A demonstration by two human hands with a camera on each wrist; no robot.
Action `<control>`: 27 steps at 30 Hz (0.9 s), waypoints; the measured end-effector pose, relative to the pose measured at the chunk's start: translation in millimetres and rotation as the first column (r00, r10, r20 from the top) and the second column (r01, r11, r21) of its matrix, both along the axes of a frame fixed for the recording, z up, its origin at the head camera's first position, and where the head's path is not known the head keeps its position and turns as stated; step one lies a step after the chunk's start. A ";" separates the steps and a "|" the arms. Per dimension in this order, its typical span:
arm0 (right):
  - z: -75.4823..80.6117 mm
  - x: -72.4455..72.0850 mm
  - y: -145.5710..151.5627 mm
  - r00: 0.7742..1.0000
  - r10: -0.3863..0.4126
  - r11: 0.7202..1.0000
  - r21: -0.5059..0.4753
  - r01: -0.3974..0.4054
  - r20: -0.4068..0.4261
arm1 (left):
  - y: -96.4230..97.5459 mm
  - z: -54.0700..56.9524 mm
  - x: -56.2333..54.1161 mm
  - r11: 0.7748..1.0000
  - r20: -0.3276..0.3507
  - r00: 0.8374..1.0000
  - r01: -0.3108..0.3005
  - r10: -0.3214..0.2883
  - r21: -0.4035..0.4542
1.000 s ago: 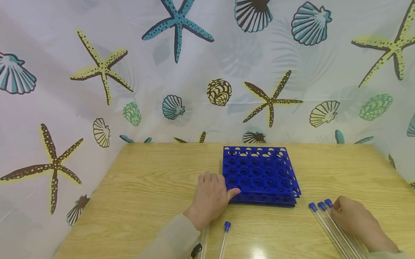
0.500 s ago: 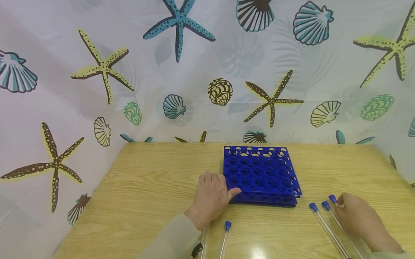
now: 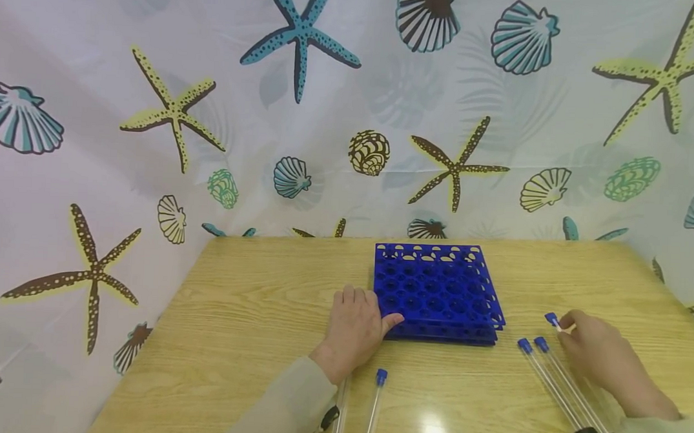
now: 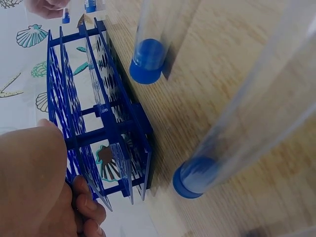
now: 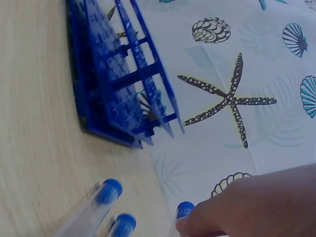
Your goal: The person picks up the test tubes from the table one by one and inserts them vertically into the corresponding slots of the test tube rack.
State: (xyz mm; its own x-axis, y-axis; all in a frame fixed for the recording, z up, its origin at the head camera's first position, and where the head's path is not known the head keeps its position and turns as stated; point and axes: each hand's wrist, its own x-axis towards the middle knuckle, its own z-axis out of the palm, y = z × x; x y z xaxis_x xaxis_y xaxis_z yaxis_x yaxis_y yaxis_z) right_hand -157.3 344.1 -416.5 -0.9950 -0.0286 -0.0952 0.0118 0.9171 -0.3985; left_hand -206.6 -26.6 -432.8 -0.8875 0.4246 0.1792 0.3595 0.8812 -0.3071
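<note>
A blue test tube rack (image 3: 437, 288) with rows of round holes stands on the table. My left hand (image 3: 350, 333) grips its left front corner, the thumb along the front edge and the fingers at the side. On the right, my right hand (image 3: 597, 350) pinches a clear test tube just below its blue cap (image 3: 552, 318), and that capped end is tipped up. In the right wrist view the same blue cap (image 5: 185, 209) shows at the fingertips. Two more capped tubes (image 3: 555, 387) lie side by side just left of this hand.
Another blue-capped tube (image 3: 375, 405) lies in front of the rack, with more clear tubes (image 3: 339, 416) partly under the left forearm. The wooden table (image 3: 262, 290) meets a curtain (image 3: 328, 112) printed with starfish and shells at the back and sides.
My right hand has drawn one tube away from the other two and raised its capped end. The left hand has stayed on the rack.
</note>
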 end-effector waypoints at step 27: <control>31.0 3.6 -34.9 0.938 -0.082 0.976 -0.217 0.007 -0.337 | 0.4 -0.7 -0.5 1.000 0.017 1.000 -0.011 0.010 0.016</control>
State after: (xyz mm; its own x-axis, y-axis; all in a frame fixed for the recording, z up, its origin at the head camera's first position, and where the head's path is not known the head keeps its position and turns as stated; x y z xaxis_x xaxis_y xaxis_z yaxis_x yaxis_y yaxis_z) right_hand -153.8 309.3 -385.5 -0.9664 0.0341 0.2547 -0.1210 0.8139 -0.5683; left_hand -207.1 -26.2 -433.5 -0.8948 0.4124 0.1710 0.3552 0.8896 -0.2870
